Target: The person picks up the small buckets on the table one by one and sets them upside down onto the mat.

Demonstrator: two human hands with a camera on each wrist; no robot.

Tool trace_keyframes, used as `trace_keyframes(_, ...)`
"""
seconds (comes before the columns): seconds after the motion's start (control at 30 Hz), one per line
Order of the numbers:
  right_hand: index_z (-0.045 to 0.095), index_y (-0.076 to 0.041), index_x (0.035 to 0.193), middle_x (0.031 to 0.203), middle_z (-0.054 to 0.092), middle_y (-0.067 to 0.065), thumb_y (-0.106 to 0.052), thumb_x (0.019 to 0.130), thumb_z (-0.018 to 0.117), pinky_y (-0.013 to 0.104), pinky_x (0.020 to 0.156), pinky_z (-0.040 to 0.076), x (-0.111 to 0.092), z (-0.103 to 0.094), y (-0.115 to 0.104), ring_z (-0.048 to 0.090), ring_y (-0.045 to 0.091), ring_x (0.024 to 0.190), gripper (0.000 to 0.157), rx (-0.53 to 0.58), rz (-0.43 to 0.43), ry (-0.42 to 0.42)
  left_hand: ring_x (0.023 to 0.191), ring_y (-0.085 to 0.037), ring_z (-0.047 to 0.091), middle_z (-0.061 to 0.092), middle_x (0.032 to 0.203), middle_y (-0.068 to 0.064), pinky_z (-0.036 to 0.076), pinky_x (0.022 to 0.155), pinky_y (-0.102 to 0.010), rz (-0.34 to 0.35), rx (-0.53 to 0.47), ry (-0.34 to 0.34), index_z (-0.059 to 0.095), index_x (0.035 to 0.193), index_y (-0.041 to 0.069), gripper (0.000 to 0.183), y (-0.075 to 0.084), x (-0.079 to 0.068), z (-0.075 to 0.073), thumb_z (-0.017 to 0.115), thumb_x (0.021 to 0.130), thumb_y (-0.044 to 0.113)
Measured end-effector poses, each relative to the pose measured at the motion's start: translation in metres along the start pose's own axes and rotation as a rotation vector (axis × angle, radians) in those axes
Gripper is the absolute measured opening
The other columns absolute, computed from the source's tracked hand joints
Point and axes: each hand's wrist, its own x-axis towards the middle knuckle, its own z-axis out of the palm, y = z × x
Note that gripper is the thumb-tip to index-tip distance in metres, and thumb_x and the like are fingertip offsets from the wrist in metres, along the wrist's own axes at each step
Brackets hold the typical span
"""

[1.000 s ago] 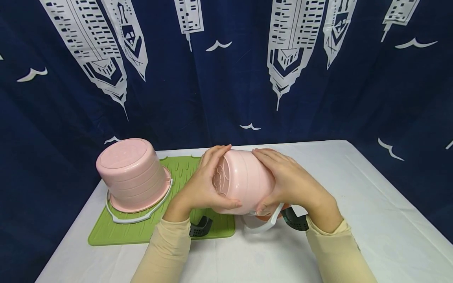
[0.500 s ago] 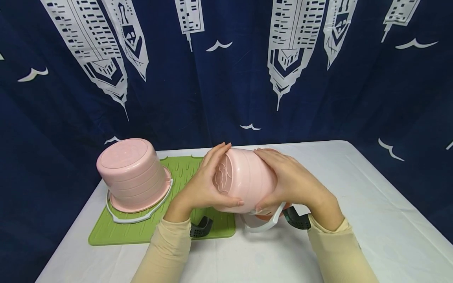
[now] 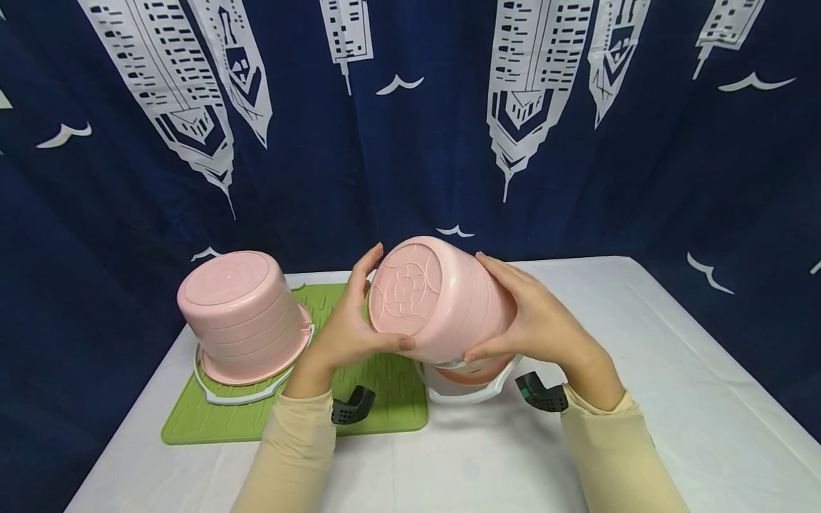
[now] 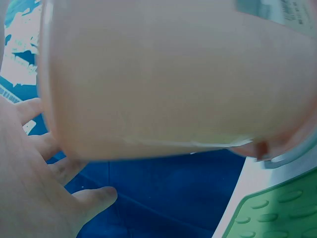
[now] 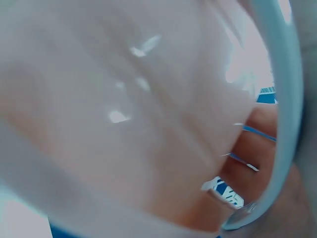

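In the head view a pink bucket point(image 3: 474, 306) is tilted between both hands, its embossed base facing left and towards me. My left hand point(image 3: 336, 328) holds the base end, thumb on the near side and fingers spread on the far side. Around the wall nearer the rim, my right hand point(image 3: 541, 317) grips with the thumb in front and fingers over the top. The white handle point(image 3: 471, 395) hangs below the salmon-coloured rim. Beside the base, the left wrist view shows the spread fingers point(image 4: 67, 168). Fingers point(image 5: 247, 158) show past the bucket in the right wrist view.
A second pink bucket point(image 3: 244, 317) stands upside down on a green mat point(image 3: 212, 420) at the left, its white handle point(image 3: 240, 399) lying around it. White cloth covers the table point(image 3: 641, 342). A dark blue curtain point(image 3: 410, 171) hangs behind.
The held bucket has turned so more of its base shows, and that end has risen. My left hand has shifted left along it. The handle has swung slightly with the turn.
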Motion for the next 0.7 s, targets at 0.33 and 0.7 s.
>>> trace_keyframes(0.33,0.041,-0.001,0.152,0.154,0.043,0.012,-0.018,0.043,0.105,0.045,0.112,0.035,0.003,-0.006,-0.036,0.039,0.028,0.141,0.127,0.09,-0.042,0.089,0.145,-0.023,0.028,0.018,0.164,-0.006,0.031,0.114,-0.037,0.082,-0.242,-0.024,0.005,0.162,0.022,0.149,-0.007,0.001,-0.002,0.096,0.05,0.058)
trace_keyframes(0.7,0.037,-0.003,0.154,0.152,0.045,0.008,-0.01,0.043,0.104,0.02,0.104,0.039,0.003,0.003,-0.012,0.048,0.024,0.131,0.13,0.219,-0.056,0.107,0.145,-0.024,0.03,0.024,0.163,-0.003,0.024,0.118,-0.039,0.083,-0.288,-0.014,0.003,0.163,0.021,0.153,-0.011,0.001,0.001,0.101,0.048,0.049)
